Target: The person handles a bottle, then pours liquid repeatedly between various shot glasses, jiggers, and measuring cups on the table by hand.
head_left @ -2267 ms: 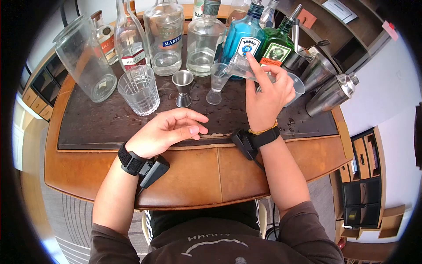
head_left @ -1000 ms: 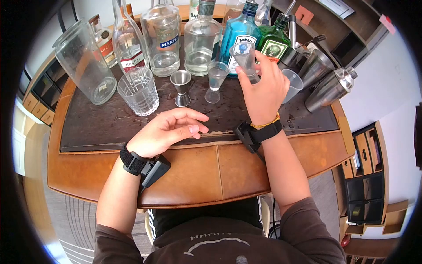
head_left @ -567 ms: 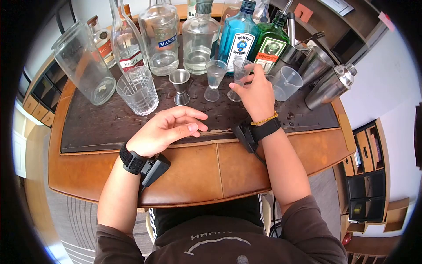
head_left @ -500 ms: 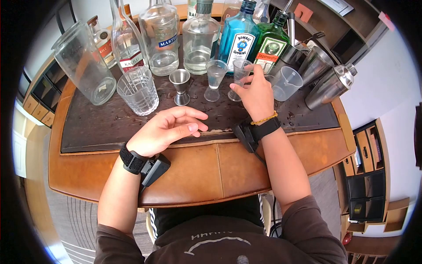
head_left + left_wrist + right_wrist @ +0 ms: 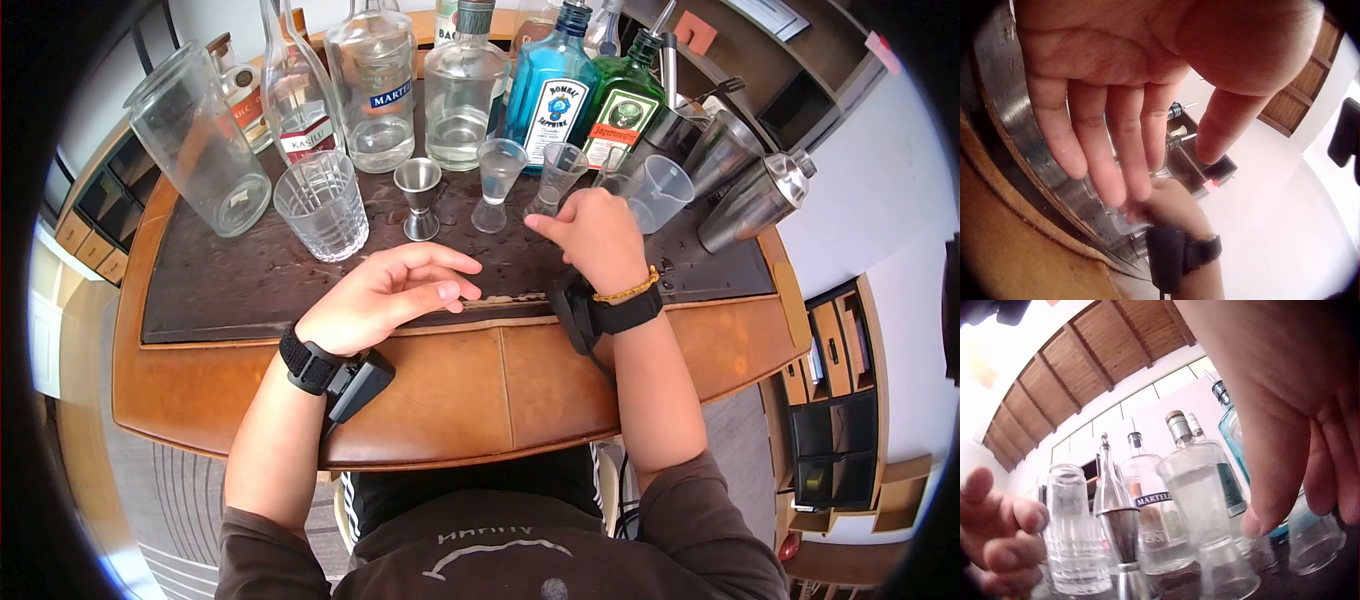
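My right hand point(image 5: 603, 238) is low over the tabletop, its thumb pointing left near the foot of a clear hourglass-shaped jigger point(image 5: 562, 166). Its other fingers point down and are partly hidden; in the right wrist view, the fingers point(image 5: 1329, 469) hang loosely with nothing visible between them. To the left stands a second clear jigger point(image 5: 498, 165) with clear liquid in its upper cup. Right beside the right hand is a plastic measuring cup point(image 5: 662, 195), with another clear rim point(image 5: 616, 180) partly behind the knuckles. My left hand point(image 5: 385, 295) rests palm inward at the table's front, fingers loosely bent, holding nothing.
A steel jigger point(image 5: 418, 195) and cut-glass tumbler point(image 5: 322, 210) stand left of the clear jiggers. Behind is a row of bottles, including a blue one point(image 5: 550, 100) and a green one point(image 5: 622, 112). Steel shakers point(image 5: 755, 205) stand right, a tall glass jar point(image 5: 205, 150) left.
My right hand tilted a clear vessel over the left clear jigger, then stood a clear jigger beside it, released it and moved right and nearer. The left hand stayed about in place.
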Action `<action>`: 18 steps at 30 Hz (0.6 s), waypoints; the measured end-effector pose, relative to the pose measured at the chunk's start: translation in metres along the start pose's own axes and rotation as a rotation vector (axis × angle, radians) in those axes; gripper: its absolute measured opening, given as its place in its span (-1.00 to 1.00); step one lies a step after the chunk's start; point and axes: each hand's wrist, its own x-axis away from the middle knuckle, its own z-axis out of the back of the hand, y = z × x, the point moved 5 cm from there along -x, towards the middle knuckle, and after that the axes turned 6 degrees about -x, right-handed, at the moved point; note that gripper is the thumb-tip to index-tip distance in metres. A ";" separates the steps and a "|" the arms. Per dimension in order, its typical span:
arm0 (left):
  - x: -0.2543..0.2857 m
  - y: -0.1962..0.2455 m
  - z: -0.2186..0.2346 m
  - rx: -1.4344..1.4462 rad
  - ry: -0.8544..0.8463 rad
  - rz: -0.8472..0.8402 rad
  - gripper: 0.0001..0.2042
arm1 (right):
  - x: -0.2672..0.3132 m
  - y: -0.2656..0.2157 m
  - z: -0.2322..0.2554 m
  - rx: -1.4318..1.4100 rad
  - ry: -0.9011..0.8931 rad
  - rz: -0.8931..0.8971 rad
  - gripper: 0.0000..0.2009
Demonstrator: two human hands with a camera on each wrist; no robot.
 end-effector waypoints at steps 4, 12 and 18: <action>0.000 -0.002 0.000 0.016 -0.007 0.006 -0.70 | 0.004 -0.011 -0.019 -0.359 -0.085 0.154 -0.57; -0.001 0.000 -0.003 -0.008 -0.007 -0.003 -0.70 | 0.005 -0.030 -0.025 -0.403 0.081 0.185 -0.47; -0.001 0.000 -0.005 -0.029 -0.047 -0.015 -0.68 | -0.004 -0.033 -0.040 -0.465 0.190 0.230 -0.51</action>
